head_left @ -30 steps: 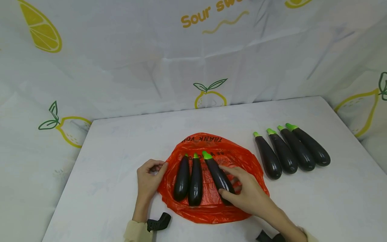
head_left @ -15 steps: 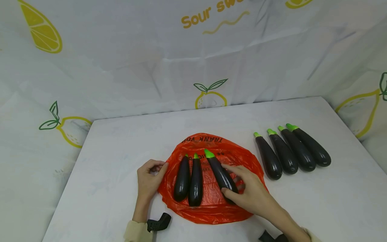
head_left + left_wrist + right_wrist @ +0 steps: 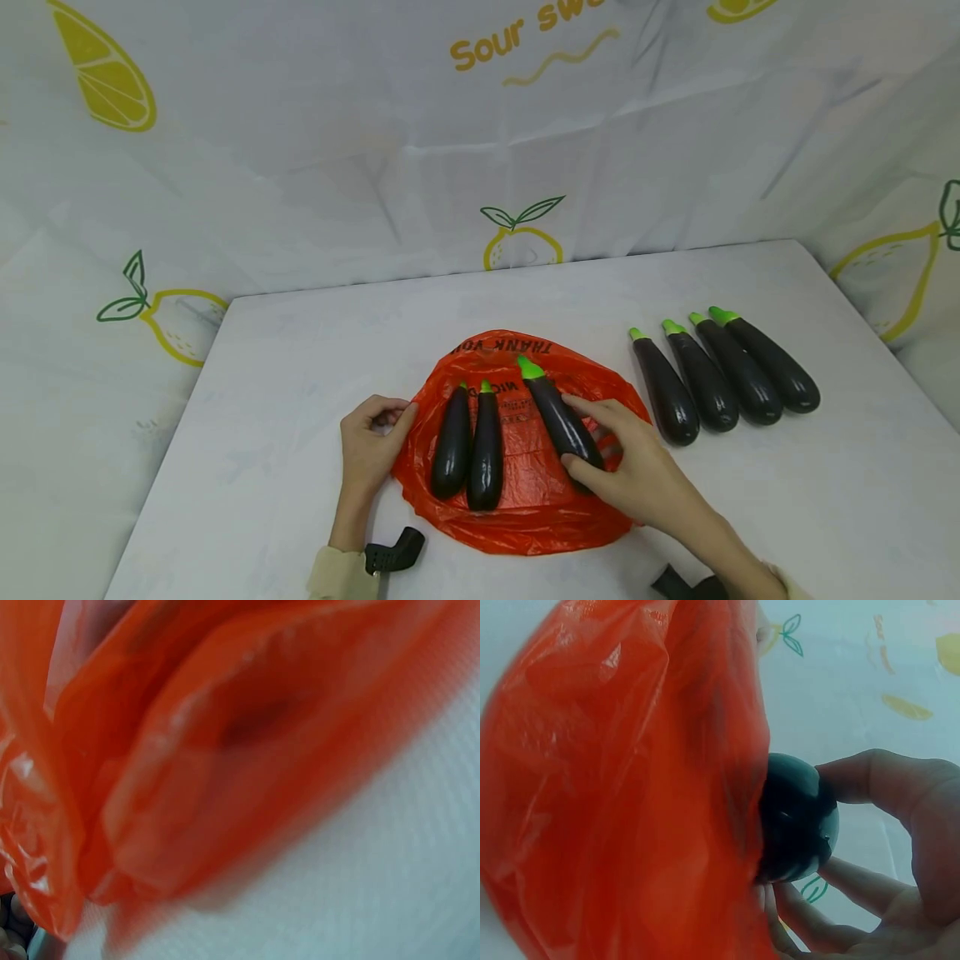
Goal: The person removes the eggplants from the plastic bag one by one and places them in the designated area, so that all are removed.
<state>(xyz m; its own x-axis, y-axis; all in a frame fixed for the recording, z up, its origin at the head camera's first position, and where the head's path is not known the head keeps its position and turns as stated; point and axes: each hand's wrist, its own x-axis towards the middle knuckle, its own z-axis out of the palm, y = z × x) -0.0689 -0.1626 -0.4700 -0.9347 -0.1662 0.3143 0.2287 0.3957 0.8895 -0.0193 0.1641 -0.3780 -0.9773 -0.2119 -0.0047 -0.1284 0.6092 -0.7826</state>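
In the head view an opened red plastic bag lies on the table, two eggplants side by side on its left half. My right hand holds a third eggplant, thumb on the near side and fingers on the far side, over the bag's right half. Its rounded dark end shows between thumb and fingers in the right wrist view, partly hidden by the bag. At the bag's left edge, my left hand pinches the plastic between thumb and fingers. The left wrist view is mostly blurred red plastic.
Several more eggplants lie in a slanted row on the white table, right of the bag. Behind the table hangs a white cloth printed with lemons. Black wrist devices sit near both forearms.
My right hand has shifted the held eggplant right and slightly away, widening the gap from the two others. The left hand keeps its place on the bag's edge.
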